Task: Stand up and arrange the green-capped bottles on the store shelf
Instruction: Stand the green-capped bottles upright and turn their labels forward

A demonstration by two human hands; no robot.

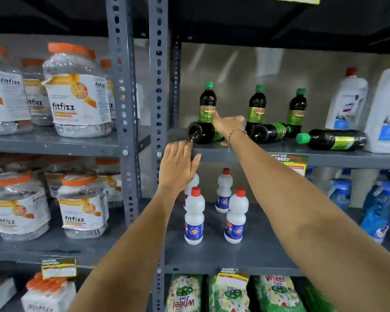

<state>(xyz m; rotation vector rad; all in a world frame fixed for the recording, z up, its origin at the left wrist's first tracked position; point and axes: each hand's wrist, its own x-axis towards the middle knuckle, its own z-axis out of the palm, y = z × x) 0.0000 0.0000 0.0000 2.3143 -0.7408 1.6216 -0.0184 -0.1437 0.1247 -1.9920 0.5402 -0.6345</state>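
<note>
Six green-capped bottles are sitting on the grey shelf, all dark liquid with green labels. Three are standing at the back: the left bottle, the middle bottle and the right bottle. The other three are lying down in front of them. The left fallen one is pointing its base out at the camera, right at the shelf's front edge. The middle fallen one is also showing its base, lying just beside the standing middle bottle. The right fallen one is lying sideways with its cap pointing left, close to a big white jug.

The person's right hand is reaching in over the left fallen one, fingers spread loosely and partly curled around its far end, thumb under it at the shelf. It's touching the bottle, but whether it's actually gripping is hard to say from this angle. A thin bracelet is hanging on that wrist.

The left hand is hovering below the shelf edge, fingers flat and together, fingertips just about reaching the base of that same bottle. It's holding nothing.

Below, small white bottles with red caps are standing on the next shelf down, and orange-lidded jars are filling the rack to the left.
</note>
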